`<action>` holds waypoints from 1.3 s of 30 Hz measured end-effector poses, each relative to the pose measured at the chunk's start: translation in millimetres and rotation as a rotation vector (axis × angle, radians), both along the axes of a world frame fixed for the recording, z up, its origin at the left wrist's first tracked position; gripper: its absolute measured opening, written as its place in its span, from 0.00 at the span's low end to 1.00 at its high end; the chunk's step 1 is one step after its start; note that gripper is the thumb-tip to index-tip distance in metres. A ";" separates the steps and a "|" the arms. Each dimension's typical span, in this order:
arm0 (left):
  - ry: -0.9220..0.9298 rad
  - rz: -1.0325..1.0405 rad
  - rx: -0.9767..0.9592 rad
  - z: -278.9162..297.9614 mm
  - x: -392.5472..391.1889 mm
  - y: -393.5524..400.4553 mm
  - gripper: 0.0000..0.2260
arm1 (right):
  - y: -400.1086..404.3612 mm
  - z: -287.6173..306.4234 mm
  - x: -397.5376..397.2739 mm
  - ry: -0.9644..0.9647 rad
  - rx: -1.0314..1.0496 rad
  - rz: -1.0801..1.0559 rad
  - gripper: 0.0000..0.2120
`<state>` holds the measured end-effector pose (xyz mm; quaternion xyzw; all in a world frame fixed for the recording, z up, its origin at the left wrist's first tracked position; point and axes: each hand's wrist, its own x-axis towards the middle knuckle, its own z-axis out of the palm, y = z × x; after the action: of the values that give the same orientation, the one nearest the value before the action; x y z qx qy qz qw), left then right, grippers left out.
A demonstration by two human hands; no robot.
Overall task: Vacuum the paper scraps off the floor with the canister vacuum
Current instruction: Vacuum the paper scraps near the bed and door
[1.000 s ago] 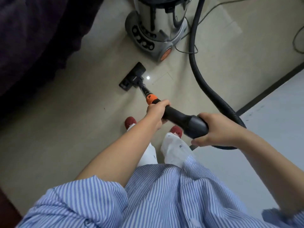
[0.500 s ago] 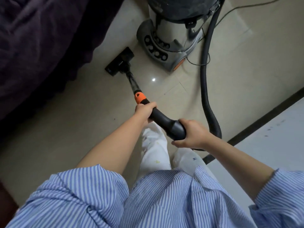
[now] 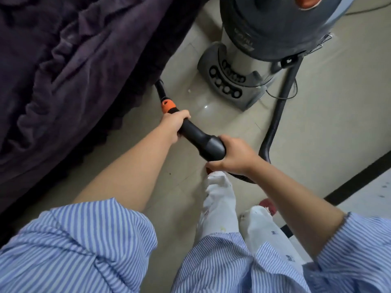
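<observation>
So the person's right hand (image 3: 233, 155) is wrapped round the fat near end of the wand (image 3: 201, 138), left hand (image 3: 174, 125) gripping further up by the orange collar (image 3: 168, 106), and the wand runs far-left under the purple bedspread (image 3: 63, 70), one paper scrap (image 3: 189, 91) just right of it by the canister vacuum (image 3: 260, 49)

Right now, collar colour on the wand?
Orange collar, just ahead of the left hand; head view.
</observation>
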<state>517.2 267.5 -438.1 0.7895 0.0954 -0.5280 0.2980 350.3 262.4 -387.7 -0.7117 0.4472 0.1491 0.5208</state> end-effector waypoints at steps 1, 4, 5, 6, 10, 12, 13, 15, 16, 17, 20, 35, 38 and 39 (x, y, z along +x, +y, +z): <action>-0.005 0.024 -0.014 3.2 0.6 -1.5 0.13 | -2.6 5.5 0.2 0.002 -0.022 -0.006 0.21; -0.013 0.072 -0.052 23.7 1.4 0.8 0.16 | -3.8 34.6 0.4 -0.011 -0.123 0.010 0.20; -0.008 0.073 -0.052 27.9 1.4 3.3 0.16 | -3.0 40.5 0.4 -0.018 -0.134 0.030 0.20; 0.000 0.068 -0.053 35.5 -3.2 7.0 0.15 | 0.2 47.6 -4.1 -0.031 -0.139 0.041 0.19; 0.025 -0.011 -0.045 71.7 -51.4 30.6 0.06 | 27.2 79.9 -49.4 -0.066 -0.103 0.023 0.16; 0.033 -0.015 -0.057 80.3 -75.5 42.4 0.07 | 40.4 87.3 -73.0 -0.054 -0.109 0.029 0.17; 0.036 -0.005 -0.067 82.7 -84.6 46.8 0.07 | 45.9 89.5 -82.1 -0.051 -0.113 0.027 0.17; 0.045 -0.002 -0.075 86.9 -104.5 56.8 0.10 | 57.4 93.7 -103.0 -0.057 -0.109 0.029 0.17; 0.054 -0.005 -0.078 86.6 -113.2 60.8 0.12 | 61.5 94.4 -112.0 -0.057 -0.100 0.024 0.17; 0.064 -0.011 -0.079 88.5 -125.6 66.1 0.12 | 67.2 96.3 -124.4 -0.050 -0.095 0.020 0.17; 0.075 -0.035 -0.062 84.1 -155.4 75.3 0.12 | 77.2 93.6 -155.6 -0.037 -0.094 -0.004 0.19; 0.120 0.094 0.001 85.2 -265.1 132.8 0.07 | 108.8 96.3 -264.1 -0.039 -0.050 0.128 0.18; 0.116 0.136 0.006 81.6 -271.1 139.9 0.08 | 106.0 92.2 -266.2 -0.019 -0.051 0.210 0.17; 0.114 0.143 0.004 78.6 -271.1 142.0 0.06 | 104.8 89.5 -264.5 -0.014 -0.049 0.230 0.17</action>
<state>246.2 409.4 -359.5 0.7499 0.1692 -0.5495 0.3273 85.8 367.2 -298.3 -0.7717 0.3627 0.1921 0.4859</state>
